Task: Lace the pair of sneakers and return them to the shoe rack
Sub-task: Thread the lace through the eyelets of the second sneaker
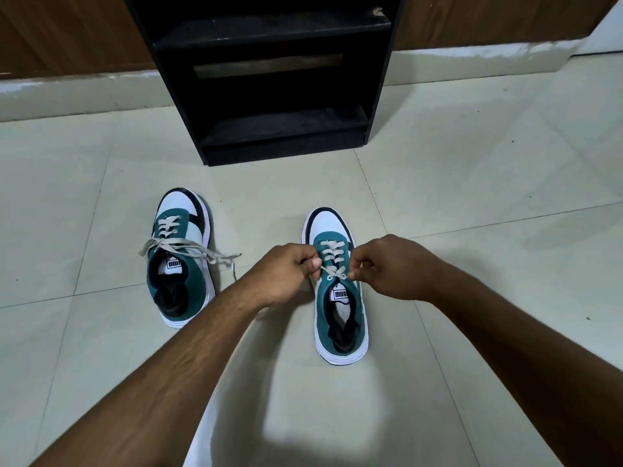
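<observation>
Two teal, white and black sneakers stand on the tiled floor, toes pointing away from me. The left sneaker (182,261) has a tied bow whose loose ends trail to the right. The right sneaker (338,291) has grey laces (332,261) crossed up its front. My left hand (286,274) pinches one lace end at the sneaker's left side. My right hand (387,267) pinches the other end at its right side. Both ends are pulled taut across the top eyelets. The black shoe rack (269,79) stands beyond the sneakers, its shelves bare.
Pale floor tiles (472,170) spread around the sneakers. A white skirting strip and a brown wooden wall (67,35) run behind the rack. A white surface (606,25) shows at the far right.
</observation>
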